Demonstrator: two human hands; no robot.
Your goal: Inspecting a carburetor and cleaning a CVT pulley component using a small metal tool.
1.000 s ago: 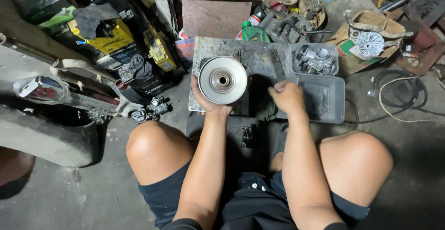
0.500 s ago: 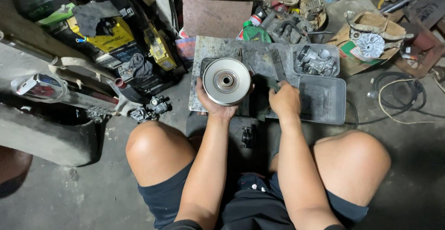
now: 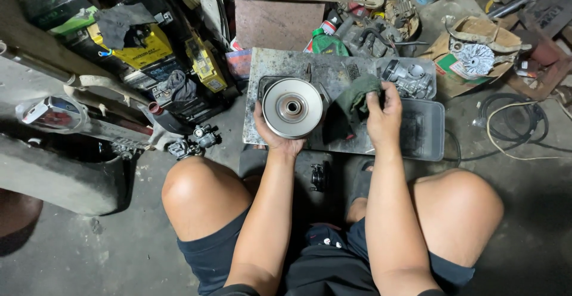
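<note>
Left hand cups the round metal pulley disc from below, fingers curled round its lower rim, its face turned up to the camera with the hub hole in plain view. The disc sits over the left part of the grey metal plate on the floor. Right hand grips a dark green rag, fingers closed on it just right of the disc. A grey plastic tray lies beside that hand; a carburettor sits behind.
</note>
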